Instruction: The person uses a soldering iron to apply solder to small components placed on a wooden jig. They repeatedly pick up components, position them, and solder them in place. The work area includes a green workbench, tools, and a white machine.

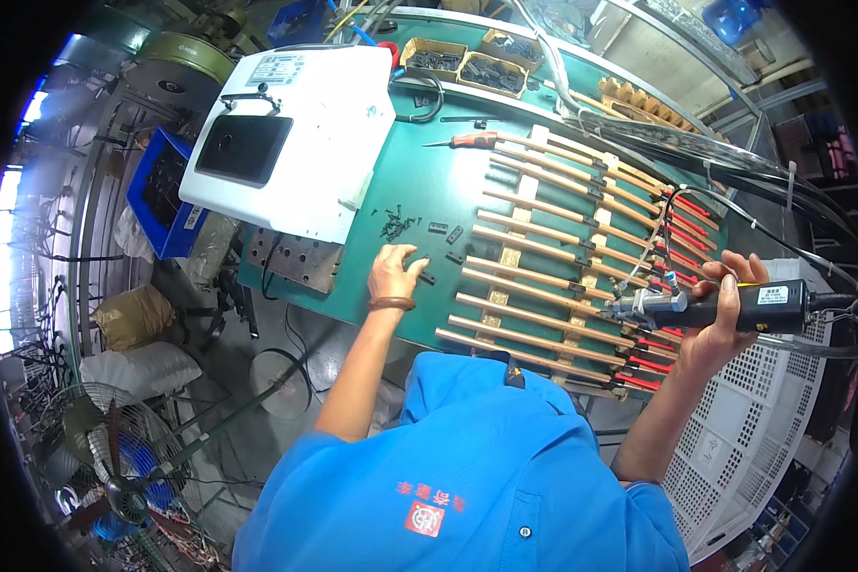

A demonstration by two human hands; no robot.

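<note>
My left hand (391,275), with a brown bracelet at its wrist, hovers low over the green tabletop. Its thumb and fingers are curved and apart, beside a small black block (427,279). More black blocks (455,234) and a scatter of small dark screws (396,225) lie just beyond. My right hand (723,315) is wrapped round a black power screwdriver (768,307) with a metal nose, held level. That nose points left over a row of copper-coloured rods (534,244) with red ends and black clips, resting on notched wooden strips (515,229).
A white machine housing (291,143) with a dark window stands at the left of the green table (372,310). An orange-handled screwdriver (474,140) lies beyond the rods. Boxes of black parts (493,73) sit farther back. Cables (782,224) run along the right, above a white crate (734,429).
</note>
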